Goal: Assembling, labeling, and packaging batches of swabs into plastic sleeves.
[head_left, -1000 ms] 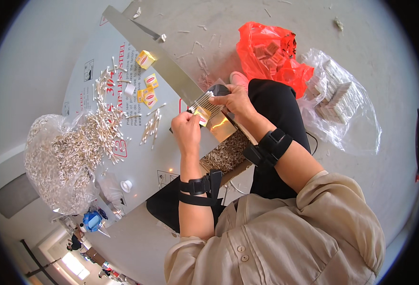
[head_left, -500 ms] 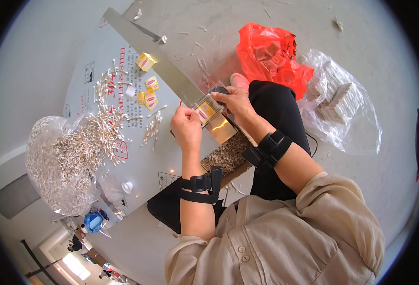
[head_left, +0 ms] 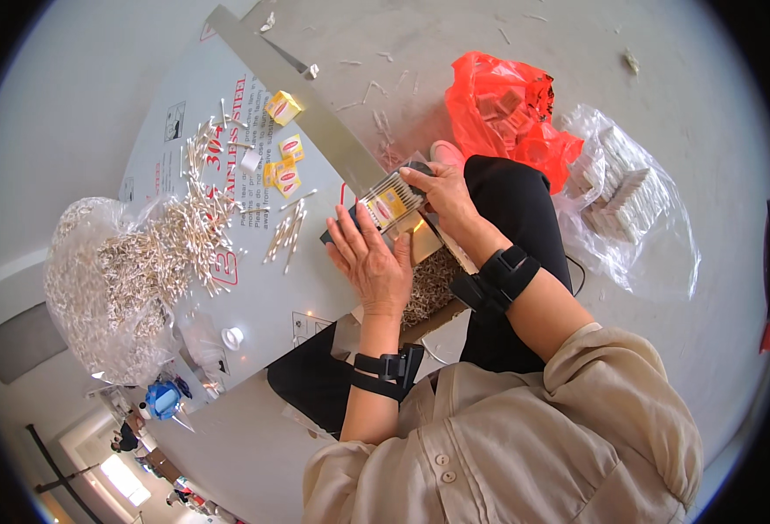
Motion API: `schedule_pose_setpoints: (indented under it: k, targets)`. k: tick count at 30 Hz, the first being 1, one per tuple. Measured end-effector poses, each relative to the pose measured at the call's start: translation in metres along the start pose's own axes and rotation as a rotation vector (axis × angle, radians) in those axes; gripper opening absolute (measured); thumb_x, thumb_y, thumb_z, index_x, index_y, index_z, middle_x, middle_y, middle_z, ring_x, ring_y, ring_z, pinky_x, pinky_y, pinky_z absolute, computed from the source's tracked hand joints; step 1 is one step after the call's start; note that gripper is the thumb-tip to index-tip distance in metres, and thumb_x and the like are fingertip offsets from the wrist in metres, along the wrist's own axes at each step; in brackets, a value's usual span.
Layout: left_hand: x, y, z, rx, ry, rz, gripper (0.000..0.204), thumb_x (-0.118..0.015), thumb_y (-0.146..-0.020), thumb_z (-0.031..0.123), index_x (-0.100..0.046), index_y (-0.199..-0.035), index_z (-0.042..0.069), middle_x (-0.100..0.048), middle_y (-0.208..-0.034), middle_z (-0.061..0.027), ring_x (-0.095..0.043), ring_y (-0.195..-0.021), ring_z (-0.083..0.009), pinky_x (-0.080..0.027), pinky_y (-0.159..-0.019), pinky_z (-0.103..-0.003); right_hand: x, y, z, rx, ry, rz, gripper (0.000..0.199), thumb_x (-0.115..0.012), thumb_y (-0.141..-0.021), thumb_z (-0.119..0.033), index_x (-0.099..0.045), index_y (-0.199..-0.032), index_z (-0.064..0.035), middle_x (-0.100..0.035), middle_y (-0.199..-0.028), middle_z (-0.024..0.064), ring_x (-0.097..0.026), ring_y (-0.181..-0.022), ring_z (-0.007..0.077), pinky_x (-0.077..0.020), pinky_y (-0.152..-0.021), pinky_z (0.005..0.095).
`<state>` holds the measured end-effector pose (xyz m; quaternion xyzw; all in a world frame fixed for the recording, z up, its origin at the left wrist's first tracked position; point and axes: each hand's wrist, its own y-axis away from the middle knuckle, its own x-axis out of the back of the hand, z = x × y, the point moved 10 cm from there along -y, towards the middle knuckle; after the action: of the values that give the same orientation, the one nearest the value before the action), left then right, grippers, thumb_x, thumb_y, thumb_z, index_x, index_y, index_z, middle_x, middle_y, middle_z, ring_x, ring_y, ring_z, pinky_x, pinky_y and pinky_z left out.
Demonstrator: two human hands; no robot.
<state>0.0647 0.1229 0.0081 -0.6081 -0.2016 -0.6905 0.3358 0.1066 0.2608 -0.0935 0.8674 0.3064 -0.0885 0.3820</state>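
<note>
A narrow black tray (head_left: 329,234) holds a row of cotton swabs (head_left: 406,180) with a yellow card (head_left: 388,205) lying on them. My right hand (head_left: 449,194) grips the tray's far right end, thumb on top. At the other end my left hand (head_left: 372,265) lies with fingers stretched out, touching the tray and the swab ends. Below both hands is a shiny gold-coloured surface (head_left: 423,237) beside an open box (head_left: 433,321) filled with loose swabs (head_left: 427,286). What my right fingers do underneath is hidden.
On the metal-topped table (head_left: 267,297) lie several yellow cards (head_left: 287,181), a small yellow box (head_left: 283,107), a white cap (head_left: 250,161) and scattered swabs (head_left: 289,229). A clear bag (head_left: 79,271) spills swabs at left. On the floor sit a red bag (head_left: 472,74) and a clear bag of packs (head_left: 664,236).
My left hand has gone from a pinch at the yellow card to lying flat with fingers extended at the tray's left end. My right hand still grips the other end.
</note>
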Motion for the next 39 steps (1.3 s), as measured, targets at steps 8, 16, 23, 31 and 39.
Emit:
schedule_pose_setpoints:
  k: [8,16,23,31,39]
  targets:
    - [-0.016,0.005,0.02,-0.011,-0.085,-0.131,0.082,-0.048,-0.095,0.055,-0.025,-0.151,0.0,-0.016,-0.159,-0.0215,-0.01,-0.148,-0.0417,-0.012,-0.114,-0.061,0.001,-0.003,0.003,0.011,-0.007,-0.015,0.01,-0.072,-0.088,-0.015,-0.071,-0.088,-0.0049,-0.067,-0.074,0.0009,-0.06,-0.058,0.0092,-0.0486,-0.05,0.025]
    - [-0.001,0.008,0.007,0.065,0.198,0.022,0.07,-0.053,-0.095,0.042,-0.03,-0.15,0.003,-0.018,-0.159,-0.0209,-0.01,-0.147,-0.0441,-0.012,-0.112,-0.064,0.002,0.003,-0.001,0.006,-0.025,0.0,0.012,-0.073,-0.087,-0.013,-0.07,-0.086,-0.0006,-0.066,-0.07,0.0042,-0.058,-0.054,0.01,-0.0445,-0.046,0.0262]
    - [0.01,0.011,0.004,-0.062,-0.126,-0.064,0.052,-0.06,-0.092,0.033,-0.051,-0.139,0.014,-0.026,-0.157,-0.0197,-0.012,-0.146,-0.045,-0.011,-0.11,-0.066,0.001,0.01,-0.002,-0.058,-0.041,0.005,0.009,-0.075,-0.084,-0.011,-0.07,-0.085,-0.0049,-0.065,-0.07,0.0016,-0.054,-0.052,0.0088,-0.0405,-0.044,0.0256]
    - [0.009,0.002,0.004,-0.018,0.014,-0.059,0.045,-0.06,-0.093,0.033,-0.056,-0.136,0.018,-0.026,-0.157,-0.019,-0.012,-0.146,-0.0444,-0.011,-0.11,-0.067,0.0,0.01,-0.005,-0.014,-0.039,-0.011,0.007,-0.075,-0.084,-0.013,-0.07,-0.083,-0.0078,-0.062,-0.066,-0.0012,-0.049,-0.049,0.0061,-0.0357,-0.044,0.0227]
    - [0.006,0.004,-0.009,0.039,0.045,-0.006,0.062,-0.051,-0.097,0.041,-0.036,-0.148,0.01,-0.021,-0.158,-0.0191,-0.011,-0.147,-0.0424,-0.013,-0.111,-0.064,0.005,0.01,0.002,-0.088,-0.049,0.028,0.01,-0.073,-0.087,-0.017,-0.07,-0.083,-0.008,-0.062,-0.066,-0.0015,-0.046,-0.047,0.0046,-0.0342,-0.042,0.021]
